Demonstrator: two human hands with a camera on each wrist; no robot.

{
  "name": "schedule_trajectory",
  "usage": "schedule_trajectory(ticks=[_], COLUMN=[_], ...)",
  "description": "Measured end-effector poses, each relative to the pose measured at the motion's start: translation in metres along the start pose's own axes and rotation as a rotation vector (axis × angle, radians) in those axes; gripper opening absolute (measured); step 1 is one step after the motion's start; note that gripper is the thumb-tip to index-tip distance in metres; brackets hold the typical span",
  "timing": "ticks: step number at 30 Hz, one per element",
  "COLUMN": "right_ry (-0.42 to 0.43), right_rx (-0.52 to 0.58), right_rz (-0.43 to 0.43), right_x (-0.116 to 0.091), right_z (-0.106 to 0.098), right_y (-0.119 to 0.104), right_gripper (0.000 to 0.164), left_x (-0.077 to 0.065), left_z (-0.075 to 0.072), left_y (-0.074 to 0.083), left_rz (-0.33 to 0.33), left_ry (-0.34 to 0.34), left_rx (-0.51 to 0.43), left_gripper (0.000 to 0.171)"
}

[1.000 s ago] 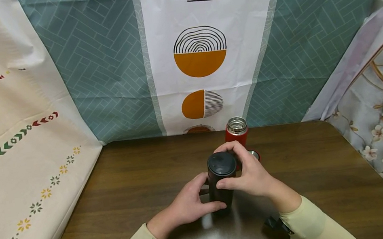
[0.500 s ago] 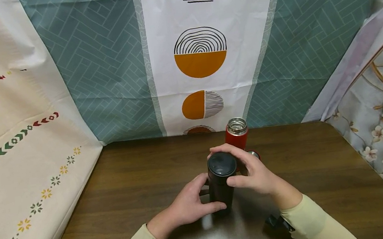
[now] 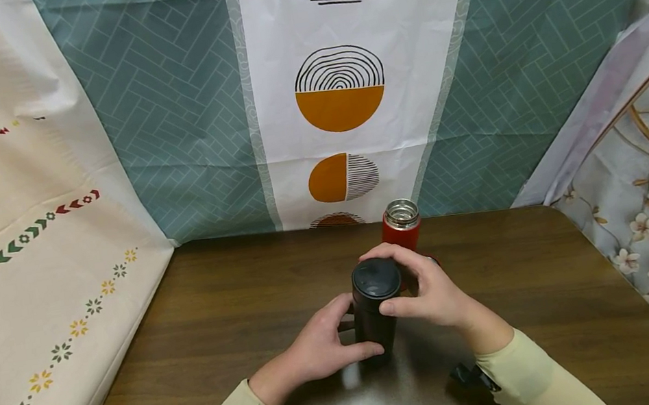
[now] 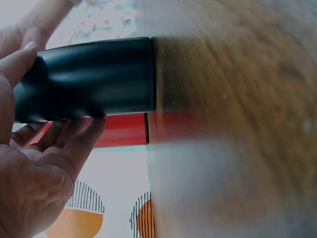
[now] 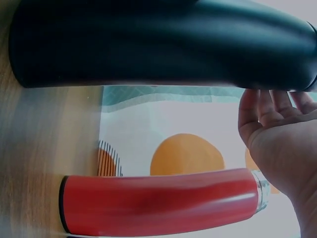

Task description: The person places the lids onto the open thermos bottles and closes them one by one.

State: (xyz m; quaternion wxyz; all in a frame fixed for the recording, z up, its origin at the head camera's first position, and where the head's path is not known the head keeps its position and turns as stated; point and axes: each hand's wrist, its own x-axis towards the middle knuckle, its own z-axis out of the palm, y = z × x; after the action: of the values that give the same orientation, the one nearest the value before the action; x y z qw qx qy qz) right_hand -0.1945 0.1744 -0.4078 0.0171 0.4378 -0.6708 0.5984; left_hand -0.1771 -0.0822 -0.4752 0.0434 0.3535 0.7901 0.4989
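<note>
A tall matte black thermos [image 3: 373,327] stands upright on the table in front of me, its dark lid [image 3: 376,278] on top. My left hand [image 3: 319,341] grips its lower body from the left, thumb across the front and fingers round the far side. At the upper end, my right hand [image 3: 424,289] curls round it from the right, thumb in front just under the lid's edge and fingers behind. In the right wrist view the fingertips of my right hand [image 5: 282,129] touch the black wall near the top.
Behind the black thermos stands a red thermos [image 3: 400,237] with its bare steel neck uncovered. A small red-rimmed cap [image 3: 434,260] lies beside it, mostly hidden by my right hand. The wooden table [image 3: 237,291] ends at a hanging patterned cloth [image 3: 204,143].
My right hand has shifted its grip round the thermos top: the thumb slid right, then slightly back left. The left hand and the black thermos have stayed in place.
</note>
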Motion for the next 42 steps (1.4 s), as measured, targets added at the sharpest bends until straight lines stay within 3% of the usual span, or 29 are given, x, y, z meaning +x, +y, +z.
schedule_trajectory(ticks=[16, 32, 42], right_ry=[0.055, 0.127, 0.088], right_rx=[-0.023, -0.132, -0.117], right_rz=[0.081, 0.064, 0.082], right_x=[-0.0009, -0.0002, -0.0031], right_z=[0.0053, 0.0089, 0.0072], right_y=[-0.0051, -0.0076, -0.0049], right_gripper=[0.063, 0.070, 0.073], left_x=[0.0002, 0.0006, 0.0002], left_z=[-0.0007, 0.0002, 0.0003], left_y=[0.0018, 0.0024, 0.0034], left_rz=[0.005, 0.003, 0.009], left_ry=[-0.005, -0.003, -0.004], left_rx=[-0.004, -0.027, -0.018], left_gripper=[0.071, 0.072, 0.072])
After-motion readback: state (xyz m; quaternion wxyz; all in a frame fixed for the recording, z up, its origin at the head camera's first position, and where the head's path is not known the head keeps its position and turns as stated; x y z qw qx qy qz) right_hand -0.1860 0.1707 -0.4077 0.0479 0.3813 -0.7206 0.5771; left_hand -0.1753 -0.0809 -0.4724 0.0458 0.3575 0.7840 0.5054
